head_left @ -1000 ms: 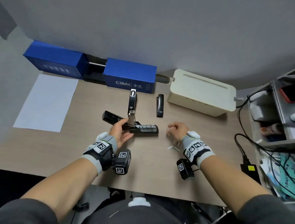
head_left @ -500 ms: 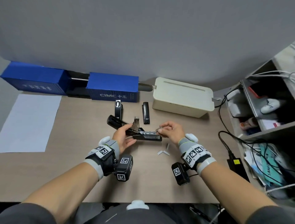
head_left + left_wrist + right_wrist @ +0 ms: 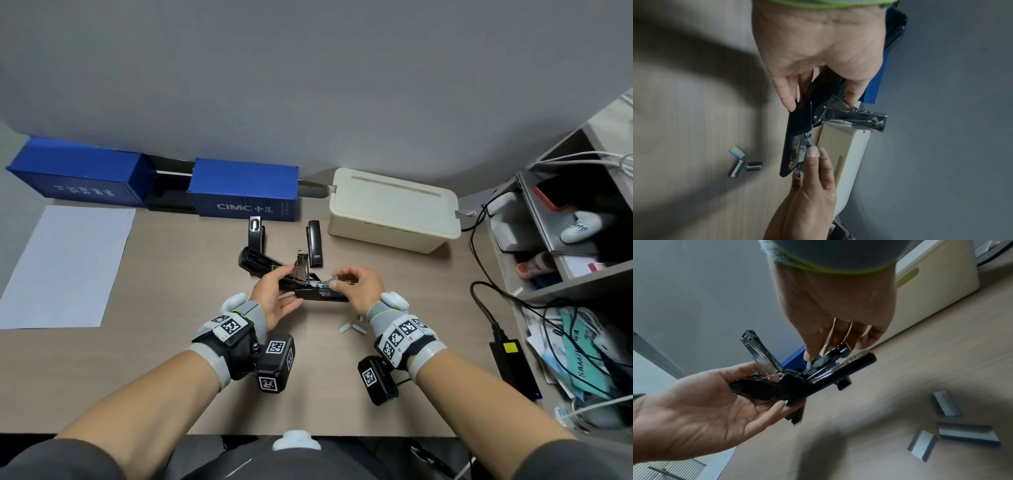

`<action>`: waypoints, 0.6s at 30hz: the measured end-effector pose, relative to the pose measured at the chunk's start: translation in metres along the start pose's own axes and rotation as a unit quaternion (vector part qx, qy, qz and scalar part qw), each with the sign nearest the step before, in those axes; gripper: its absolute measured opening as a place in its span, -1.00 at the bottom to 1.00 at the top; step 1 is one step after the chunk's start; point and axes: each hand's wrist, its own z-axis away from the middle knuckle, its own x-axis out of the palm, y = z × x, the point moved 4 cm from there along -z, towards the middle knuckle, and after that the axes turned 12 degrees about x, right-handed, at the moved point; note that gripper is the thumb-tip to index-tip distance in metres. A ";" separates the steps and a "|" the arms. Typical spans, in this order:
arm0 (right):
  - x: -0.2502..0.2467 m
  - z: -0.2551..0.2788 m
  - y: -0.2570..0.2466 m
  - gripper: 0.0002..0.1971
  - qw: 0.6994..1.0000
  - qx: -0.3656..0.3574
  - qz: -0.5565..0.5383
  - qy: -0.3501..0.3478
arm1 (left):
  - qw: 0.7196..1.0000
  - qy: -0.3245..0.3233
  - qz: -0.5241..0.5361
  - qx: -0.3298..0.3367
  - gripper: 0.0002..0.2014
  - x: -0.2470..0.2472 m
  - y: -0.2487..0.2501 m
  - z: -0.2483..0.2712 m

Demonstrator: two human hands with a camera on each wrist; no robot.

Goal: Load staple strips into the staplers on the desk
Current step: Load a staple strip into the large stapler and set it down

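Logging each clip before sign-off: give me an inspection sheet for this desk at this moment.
Surface: wooden desk, matte.
Job's things: opened stapler held at centre; staple strip at its channel; three loose strips near the right wrist; two closed staplers behind.
Clutter: paper sheet, two blue boxes, cream box.
Grippers: left hand grips the stapler; right hand pinches the strip.
Cables: black cords and adapter at right.
Surroundings: grey wall, cluttered shelf.
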 end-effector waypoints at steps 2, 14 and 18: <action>0.001 -0.001 0.000 -0.83 1.000 0.001 -0.016 -0.002 | 1.000 0.001 0.000 -0.002 -0.71 0.000 0.001 0.001; 0.007 -0.006 0.002 -0.77 1.000 -0.010 0.005 -0.008 | 1.000 0.016 -0.014 -0.009 -0.59 -0.006 0.004 0.001; 0.009 -0.007 0.001 -0.82 0.998 -0.011 0.054 -0.006 | 1.000 0.021 -0.013 -0.013 -0.54 -0.006 0.004 0.001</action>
